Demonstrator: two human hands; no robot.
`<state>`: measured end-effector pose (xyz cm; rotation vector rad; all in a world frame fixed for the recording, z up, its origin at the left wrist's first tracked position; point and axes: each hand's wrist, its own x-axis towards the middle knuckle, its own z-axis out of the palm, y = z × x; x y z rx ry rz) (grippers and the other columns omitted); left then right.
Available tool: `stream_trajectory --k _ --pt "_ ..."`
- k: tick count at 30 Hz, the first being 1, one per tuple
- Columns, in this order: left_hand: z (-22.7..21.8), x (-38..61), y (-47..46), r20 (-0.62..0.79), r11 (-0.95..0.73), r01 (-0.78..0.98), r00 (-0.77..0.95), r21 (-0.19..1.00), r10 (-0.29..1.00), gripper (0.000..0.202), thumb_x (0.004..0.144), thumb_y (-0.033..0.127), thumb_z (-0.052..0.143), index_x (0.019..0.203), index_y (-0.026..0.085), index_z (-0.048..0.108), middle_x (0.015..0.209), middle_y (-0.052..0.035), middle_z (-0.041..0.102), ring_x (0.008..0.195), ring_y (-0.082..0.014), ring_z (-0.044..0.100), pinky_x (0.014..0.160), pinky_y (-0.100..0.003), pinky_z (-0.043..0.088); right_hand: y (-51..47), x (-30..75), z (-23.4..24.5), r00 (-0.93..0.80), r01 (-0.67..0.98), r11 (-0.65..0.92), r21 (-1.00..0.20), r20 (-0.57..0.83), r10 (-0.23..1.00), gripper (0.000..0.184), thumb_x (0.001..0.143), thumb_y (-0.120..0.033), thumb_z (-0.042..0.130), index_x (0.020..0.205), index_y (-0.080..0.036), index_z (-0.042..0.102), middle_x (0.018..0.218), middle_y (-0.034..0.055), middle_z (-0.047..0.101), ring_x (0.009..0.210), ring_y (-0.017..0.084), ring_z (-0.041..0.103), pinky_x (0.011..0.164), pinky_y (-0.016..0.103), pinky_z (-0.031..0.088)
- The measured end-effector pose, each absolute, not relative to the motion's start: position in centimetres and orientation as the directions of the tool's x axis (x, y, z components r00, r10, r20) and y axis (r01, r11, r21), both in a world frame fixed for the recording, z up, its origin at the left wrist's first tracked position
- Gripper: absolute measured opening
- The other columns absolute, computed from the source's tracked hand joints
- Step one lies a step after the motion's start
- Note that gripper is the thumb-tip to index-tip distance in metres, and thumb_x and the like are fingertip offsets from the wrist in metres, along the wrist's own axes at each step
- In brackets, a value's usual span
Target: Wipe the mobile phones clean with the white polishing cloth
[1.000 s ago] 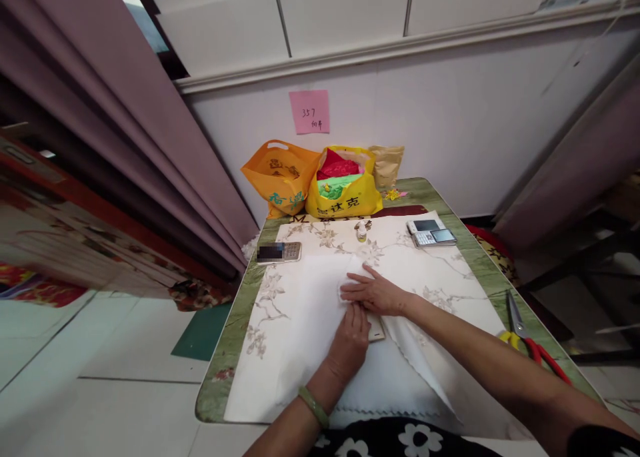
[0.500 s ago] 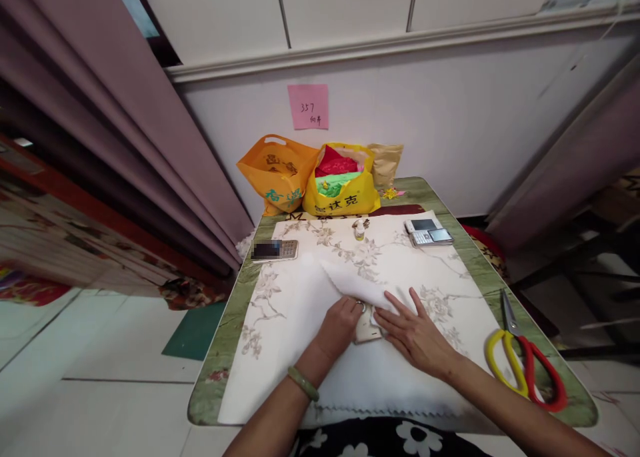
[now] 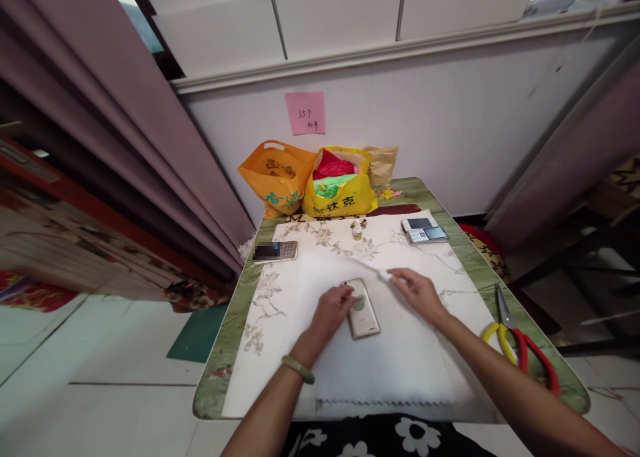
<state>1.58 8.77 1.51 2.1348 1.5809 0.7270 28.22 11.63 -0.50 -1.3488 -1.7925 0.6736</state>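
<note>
A white cloth (image 3: 390, 364) lies spread over a floral table cover (image 3: 445, 257). A gold smartphone (image 3: 364, 318) lies face down on the cloth, fully uncovered. My left hand (image 3: 331, 312) rests beside the phone, fingers curled against its left edge and top. My right hand (image 3: 419, 294) pinches the far corner of the white cloth, just right of the phone, and holds it slightly off the table.
Red-and-yellow scissors (image 3: 520, 342) lie at the right table edge. Two phones (image 3: 425, 230) sit at the back right, another device (image 3: 276, 250) at the back left, a small bottle (image 3: 357, 230) between them. Orange bag (image 3: 273, 177) and yellow bag (image 3: 340, 194) stand against the wall.
The folded cloth corner that covered the phone has been pulled back to the right by my right hand, so the phone now lies bare. My left hand stayed by the phone.
</note>
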Motion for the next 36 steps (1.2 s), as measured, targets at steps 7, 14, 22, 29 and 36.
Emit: stream_trajectory --k 7,14,22,29,36 --pt "2.6 -4.0 13.3 0.113 0.239 0.890 -0.303 0.388 0.946 0.050 0.082 0.029 0.060 0.126 0.011 0.048 0.132 -0.0206 0.052 0.126 -0.0333 0.043 0.103 -0.047 0.033 14.5 27.9 1.3 0.276 0.720 0.075 -0.690 0.384 0.881 0.072 0.088 -0.047 0.049 0.148 -0.013 0.028 0.150 0.0192 0.032 0.138 0.035 0.031 0.108 0.056 0.031" --pt "2.3 -4.4 14.7 -0.060 0.371 0.828 -0.382 0.421 0.922 0.036 0.068 0.027 0.068 0.100 0.017 0.058 0.081 -0.0055 0.065 0.081 -0.0229 0.062 0.071 -0.031 0.042 7.5 23.3 1.5 -0.222 0.656 0.460 -0.598 0.429 0.875 0.043 0.092 -0.038 0.050 0.132 -0.024 0.048 0.124 0.0096 0.059 0.108 0.022 0.059 0.091 0.036 0.051" --pt "3.5 -1.5 10.5 0.065 0.117 0.721 -0.219 0.683 0.973 0.020 0.068 0.030 0.065 0.063 0.020 0.049 0.072 0.0024 0.054 0.072 -0.0139 0.054 0.068 -0.024 0.042 8.0 19.2 0.5 -0.319 0.680 0.418 -0.602 0.271 0.908 0.010 0.087 -0.031 0.055 0.091 -0.023 0.061 0.100 0.0051 0.062 0.084 0.019 0.061 0.073 0.032 0.051" --pt "5.0 0.0 9.0 0.039 0.080 0.609 -0.179 0.789 0.983 0.027 0.086 0.037 0.046 0.072 0.017 0.058 0.070 -0.0039 0.063 0.072 -0.0194 0.061 0.067 -0.029 0.047 8.7 19.7 0.2 -0.040 0.292 0.249 -0.923 0.249 0.968 0.019 0.092 -0.036 0.044 0.080 -0.022 0.049 0.113 0.0079 0.063 0.106 0.021 0.059 0.091 0.036 0.047" --pt "6.0 4.4 5.5 0.255 -0.263 0.578 0.097 0.772 0.962 0.037 0.093 0.034 0.043 0.125 0.018 0.054 0.138 -0.0141 0.050 0.129 -0.0242 0.046 0.109 -0.044 0.035 9.9 19.4 -0.6 0.126 0.232 0.228 -0.946 0.262 0.957 0.014 0.080 -0.033 0.058 0.078 -0.019 0.057 0.152 0.0128 0.031 0.095 0.022 0.061 0.070 0.033 0.050"
